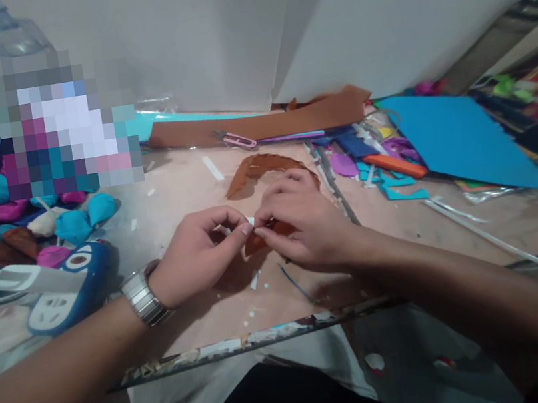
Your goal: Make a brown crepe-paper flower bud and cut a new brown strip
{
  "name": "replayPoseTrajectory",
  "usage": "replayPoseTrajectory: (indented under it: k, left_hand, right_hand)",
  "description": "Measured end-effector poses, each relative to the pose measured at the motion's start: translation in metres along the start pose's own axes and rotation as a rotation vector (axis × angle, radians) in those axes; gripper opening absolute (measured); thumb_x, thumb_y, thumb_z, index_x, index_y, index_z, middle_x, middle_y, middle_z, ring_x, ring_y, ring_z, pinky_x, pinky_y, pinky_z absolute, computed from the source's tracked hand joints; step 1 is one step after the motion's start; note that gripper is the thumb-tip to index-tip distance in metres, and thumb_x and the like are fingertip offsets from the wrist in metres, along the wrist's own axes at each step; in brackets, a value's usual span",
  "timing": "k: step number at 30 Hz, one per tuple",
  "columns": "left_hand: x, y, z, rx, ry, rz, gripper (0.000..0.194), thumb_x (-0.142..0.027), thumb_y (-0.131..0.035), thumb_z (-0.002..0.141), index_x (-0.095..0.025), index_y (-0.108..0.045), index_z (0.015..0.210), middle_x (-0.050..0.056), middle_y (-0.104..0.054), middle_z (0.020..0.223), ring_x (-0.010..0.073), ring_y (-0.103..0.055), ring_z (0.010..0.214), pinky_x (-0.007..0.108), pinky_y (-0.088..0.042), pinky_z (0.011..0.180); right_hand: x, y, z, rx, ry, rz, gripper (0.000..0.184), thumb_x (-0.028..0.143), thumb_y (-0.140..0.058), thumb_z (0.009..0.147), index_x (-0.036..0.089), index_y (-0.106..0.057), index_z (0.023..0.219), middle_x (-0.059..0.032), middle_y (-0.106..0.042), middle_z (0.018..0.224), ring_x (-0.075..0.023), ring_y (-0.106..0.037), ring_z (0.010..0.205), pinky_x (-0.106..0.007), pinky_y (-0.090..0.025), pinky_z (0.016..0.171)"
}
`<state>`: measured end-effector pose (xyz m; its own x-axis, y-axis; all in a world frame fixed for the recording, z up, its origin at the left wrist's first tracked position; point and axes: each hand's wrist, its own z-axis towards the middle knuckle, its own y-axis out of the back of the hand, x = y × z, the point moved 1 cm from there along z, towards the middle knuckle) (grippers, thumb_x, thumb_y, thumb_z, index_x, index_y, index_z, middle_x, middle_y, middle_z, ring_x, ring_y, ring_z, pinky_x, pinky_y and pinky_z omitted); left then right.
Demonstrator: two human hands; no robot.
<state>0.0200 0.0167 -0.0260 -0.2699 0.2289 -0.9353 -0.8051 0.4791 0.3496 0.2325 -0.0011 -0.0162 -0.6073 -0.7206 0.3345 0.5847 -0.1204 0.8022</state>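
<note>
My left hand, with a silver watch on its wrist, is closed in a pinch at the middle of the table. Its thumb and forefinger meet the fingertips of my right hand, which is pinched too. Between and below the fingertips shows a small brown crepe paper piece, partly covered by my right hand. A tiny white bit peeks out at the fingertips. Just beyond my hands lies a curved, ruffled brown crepe paper strip, its right end partly behind my right fingers.
Pink-handled thread snips lie by a long brown sheet at the back. Rightward are an orange cutter, a blue sheet and a white stick. Wrapped paper bundles and a blue-white power strip crowd the left.
</note>
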Motion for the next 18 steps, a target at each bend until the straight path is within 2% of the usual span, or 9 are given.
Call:
replayPoseTrajectory:
  k: [3,6,11,15,18]
  left_hand:
    - [-0.0020,-0.0002,0.0004,-0.006,-0.013,0.003,0.029,-0.043,-0.067,0.097,-0.016,-0.072,0.090,0.004,-0.074,0.075,0.0127,-0.061,0.058,0.022,-0.046,0.052]
    - [-0.0048,0.0007,-0.0005,-0.037,-0.082,0.076,0.024,-0.039,-0.068,0.096,-0.017,-0.072,0.088,0.004,-0.074,0.077,0.0137,-0.062,0.060,0.024,-0.047,0.054]
    - [-0.0054,0.0039,-0.0009,-0.070,-0.293,0.263,0.014,-0.030,-0.067,0.096,-0.018,-0.071,0.092,0.005,-0.073,0.087,0.0142,-0.062,0.069,0.026,-0.048,0.062]
    - [-0.0037,0.0060,0.0010,-0.086,-0.488,0.437,0.009,-0.021,-0.062,0.100,-0.017,-0.070,0.099,0.005,-0.071,0.091,0.0163,-0.062,0.080,0.030,-0.049,0.075]
    - [-0.0025,0.0069,0.0022,-0.078,-0.584,0.473,0.009,-0.016,-0.059,0.101,-0.017,-0.068,0.102,0.006,-0.071,0.097,0.0186,-0.064,0.091,0.032,-0.051,0.085]
  right_hand:
    - [0.0000,0.0000,0.0000,-0.020,0.019,0.001,0.014,0.024,-0.062,0.099,0.021,-0.068,0.087,0.0004,-0.071,0.081,-0.0188,-0.063,0.089,-0.044,-0.035,0.107]
    - [0.0000,-0.0003,0.0000,-0.021,0.019,0.013,0.013,0.023,-0.062,0.098,0.021,-0.067,0.086,0.0010,-0.070,0.081,-0.0180,-0.063,0.088,-0.044,-0.036,0.107]
    - [0.0002,0.0002,0.0002,-0.007,-0.002,0.018,0.015,0.023,-0.061,0.099,0.021,-0.065,0.086,0.0002,-0.069,0.080,-0.0184,-0.061,0.088,-0.044,-0.036,0.105]
    - [0.0005,0.0010,0.0001,-0.004,-0.013,0.042,0.013,0.023,-0.060,0.100,0.021,-0.065,0.088,-0.0006,-0.070,0.084,-0.0188,-0.061,0.090,-0.043,-0.037,0.104]
    - [0.0010,0.0007,-0.0001,-0.020,0.006,0.073,0.013,0.023,-0.059,0.100,0.021,-0.064,0.089,-0.0004,-0.069,0.084,-0.0183,-0.061,0.089,-0.043,-0.037,0.104]
